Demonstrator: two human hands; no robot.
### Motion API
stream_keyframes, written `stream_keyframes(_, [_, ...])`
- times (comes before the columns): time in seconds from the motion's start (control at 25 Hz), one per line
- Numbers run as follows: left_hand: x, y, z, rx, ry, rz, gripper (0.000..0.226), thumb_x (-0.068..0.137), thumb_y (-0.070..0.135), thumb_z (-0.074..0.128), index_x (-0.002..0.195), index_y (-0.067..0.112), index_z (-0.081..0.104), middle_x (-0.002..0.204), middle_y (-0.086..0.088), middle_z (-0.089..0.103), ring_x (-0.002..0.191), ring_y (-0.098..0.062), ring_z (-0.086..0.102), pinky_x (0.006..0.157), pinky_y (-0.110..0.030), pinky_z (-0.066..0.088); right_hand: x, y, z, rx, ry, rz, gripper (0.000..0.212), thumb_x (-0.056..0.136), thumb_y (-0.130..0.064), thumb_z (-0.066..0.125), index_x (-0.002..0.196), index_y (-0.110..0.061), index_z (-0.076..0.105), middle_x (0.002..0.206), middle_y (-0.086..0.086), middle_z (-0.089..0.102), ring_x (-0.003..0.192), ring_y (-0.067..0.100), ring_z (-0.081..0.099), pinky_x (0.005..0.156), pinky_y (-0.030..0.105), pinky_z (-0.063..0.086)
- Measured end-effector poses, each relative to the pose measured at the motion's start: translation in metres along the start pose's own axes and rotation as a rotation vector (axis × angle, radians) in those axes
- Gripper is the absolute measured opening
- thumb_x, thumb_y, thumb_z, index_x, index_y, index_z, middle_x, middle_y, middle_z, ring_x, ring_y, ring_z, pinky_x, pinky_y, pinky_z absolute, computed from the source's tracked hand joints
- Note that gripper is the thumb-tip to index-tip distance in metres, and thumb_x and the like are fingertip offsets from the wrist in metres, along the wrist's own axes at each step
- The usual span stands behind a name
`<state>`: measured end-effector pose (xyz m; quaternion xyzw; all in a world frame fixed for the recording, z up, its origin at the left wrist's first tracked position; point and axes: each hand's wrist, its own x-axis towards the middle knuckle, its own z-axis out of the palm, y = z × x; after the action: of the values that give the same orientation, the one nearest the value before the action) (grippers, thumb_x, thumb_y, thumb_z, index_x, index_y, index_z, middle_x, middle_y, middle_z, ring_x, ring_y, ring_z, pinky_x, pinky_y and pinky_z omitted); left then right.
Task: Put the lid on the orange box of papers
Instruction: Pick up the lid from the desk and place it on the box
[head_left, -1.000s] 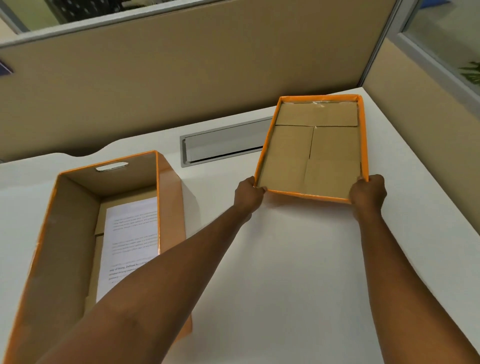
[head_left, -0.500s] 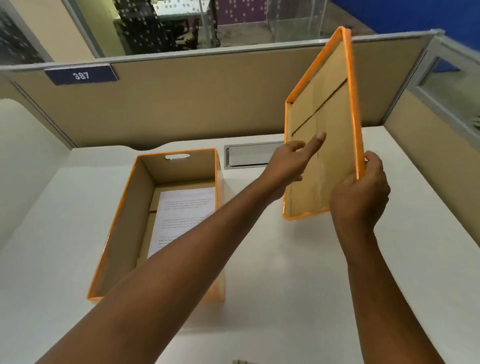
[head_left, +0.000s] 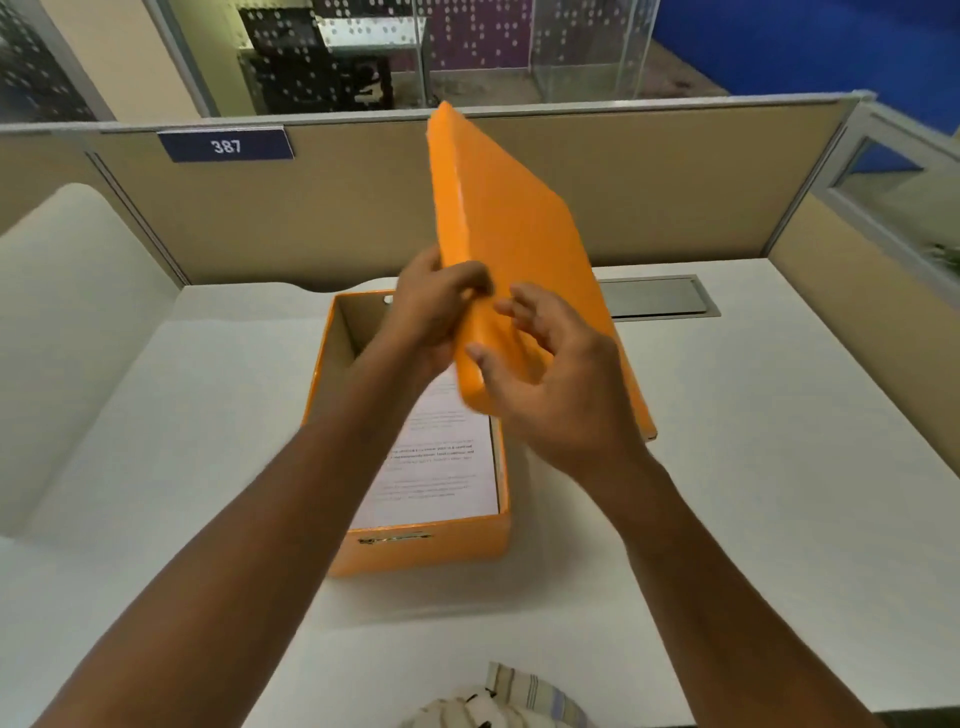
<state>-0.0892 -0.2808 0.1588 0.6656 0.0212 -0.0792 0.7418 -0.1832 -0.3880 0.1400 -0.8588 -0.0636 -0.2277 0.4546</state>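
Two hands are seen above an open orange box (head_left: 421, 545) that sits on a white desk (head_left: 753, 467). At far left, a blue plate (head_left: 226, 145) marked 387 is fixed to the beige partition (head_left: 675, 197). Printed papers (head_left: 436, 467) are seen lying flat inside the box. The left hand (head_left: 431, 312) is curled around the left edge of the lid (head_left: 509, 249), fingers pressed together on its orange face. The lid is held tilted steeply in the air over the box's far right part, its orange top turned toward the camera. The right hand (head_left: 556, 384) is placed at the lid's lower corner, fingers spread and loosely bent; a firm grip cannot be told. A grey slot cover (head_left: 660, 296) is set into the desk at right.
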Motion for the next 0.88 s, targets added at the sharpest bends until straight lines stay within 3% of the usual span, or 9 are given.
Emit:
stream_keyframes(0.08, [-0.007, -0.006, -0.055, -0.121, -0.109, -0.066, 0.041, 0.084, 0.0, 0.049, 0.124, 0.006, 0.053, 0.112, -0.018, 0.061, 0.099, -0.036, 0.061, 0.081, -0.045, 0.055, 0.005, 0.01, -0.006, 0.018, 0.14, 0.053, 0.055, 0.079, -0.053, 0.059, 0.123, -0.023, 0.049, 0.121, -0.005, 0.061, 0.106, 0.006, 0.055, 0.08, 0.008, 0.038])
stream_keyframes(0.16, [-0.016, -0.018, -0.105, -0.237, -0.151, -0.115, 0.041, 0.084, 0.004, 0.046, 0.124, 0.013, 0.054, 0.109, -0.014, 0.065, 0.095, -0.034, 0.066, 0.077, -0.044, 0.057, 0.011, 0.037, -0.017, -0.169, 0.222, 0.245, 0.062, 0.082, -0.059, 0.051, 0.128, -0.018, 0.045, 0.131, 0.004, 0.055, 0.115, 0.017, 0.052, 0.085, 0.021, 0.043])
stream_keyframes(0.24, [-0.027, -0.037, -0.146, -0.308, -0.124, -0.131, 0.036, 0.084, 0.005, 0.045, 0.113, 0.018, 0.062, 0.097, -0.01, 0.072, 0.085, -0.03, 0.071, 0.072, -0.041, 0.059, 0.01, 0.065, -0.014, -0.296, 0.076, 0.566, 0.076, 0.082, -0.065, 0.043, 0.139, -0.017, 0.033, 0.145, 0.011, 0.041, 0.129, 0.031, 0.042, 0.097, 0.044, 0.043])
stream_keyframes(0.36, [-0.04, -0.07, -0.183, -0.374, -0.105, -0.162, 0.037, 0.083, 0.005, 0.042, 0.108, 0.019, 0.066, 0.092, -0.007, 0.074, 0.084, -0.029, 0.071, 0.076, -0.044, 0.058, -0.002, 0.078, 0.011, 0.108, -0.252, 0.855, 0.075, 0.076, -0.073, 0.04, 0.127, -0.018, 0.046, 0.137, 0.014, 0.051, 0.113, 0.03, 0.058, 0.088, 0.048, 0.051])
stream_keyframes(0.44, [-0.044, -0.086, -0.192, -0.368, -0.07, -0.174, 0.039, 0.082, 0.004, 0.042, 0.113, 0.017, 0.063, 0.096, -0.009, 0.074, 0.083, -0.031, 0.071, 0.069, -0.043, 0.059, -0.018, 0.076, 0.036, 0.293, -0.325, 0.89, 0.062, 0.072, -0.07, 0.051, 0.109, -0.02, 0.055, 0.121, 0.01, 0.062, 0.09, 0.022, 0.065, 0.072, 0.038, 0.053])
stream_keyframes(0.56, [-0.048, -0.103, -0.196, -0.111, 0.089, -0.116, 0.031, 0.087, 0.011, 0.05, 0.113, 0.022, 0.064, 0.096, -0.005, 0.075, 0.079, -0.025, 0.073, 0.059, -0.034, 0.058, -0.039, 0.08, 0.069, 0.181, -0.266, 0.827, 0.065, 0.071, -0.063, 0.062, 0.117, -0.019, 0.05, 0.116, 0.005, 0.061, 0.09, 0.023, 0.062, 0.073, 0.038, 0.05])
stream_keyframes(0.68, [-0.049, -0.111, -0.197, 0.198, 0.185, -0.036, 0.035, 0.085, 0.035, 0.065, 0.119, 0.033, 0.061, 0.108, 0.003, 0.07, 0.088, -0.022, 0.072, 0.062, -0.031, 0.057, -0.047, 0.086, 0.079, 0.108, -0.163, 0.791, 0.07, 0.068, -0.064, 0.065, 0.118, -0.016, 0.051, 0.117, 0.008, 0.059, 0.094, 0.027, 0.062, 0.079, 0.041, 0.053])
stream_keyframes(0.76, [-0.049, -0.118, -0.195, 0.232, 0.171, -0.046, 0.038, 0.08, 0.047, 0.067, 0.117, 0.041, 0.06, 0.114, 0.004, 0.069, 0.09, -0.022, 0.072, 0.065, -0.033, 0.059, -0.05, 0.091, 0.079, 0.105, -0.149, 0.795, 0.07, 0.068, -0.063, 0.065, 0.117, -0.016, 0.049, 0.114, 0.006, 0.058, 0.093, 0.026, 0.061, 0.077, 0.039, 0.052])
stream_keyframes(0.88, [-0.047, -0.131, -0.199, 0.309, 0.161, -0.146, 0.057, 0.079, 0.055, 0.064, 0.132, 0.04, 0.048, 0.123, 0.002, 0.064, 0.097, -0.024, 0.069, 0.075, -0.042, 0.058, -0.061, 0.097, 0.084, 0.15, -0.163, 0.823, 0.063, 0.068, -0.063, 0.065, 0.11, -0.022, 0.042, 0.108, 0.003, 0.057, 0.088, 0.022, 0.06, 0.07, 0.035, 0.049])
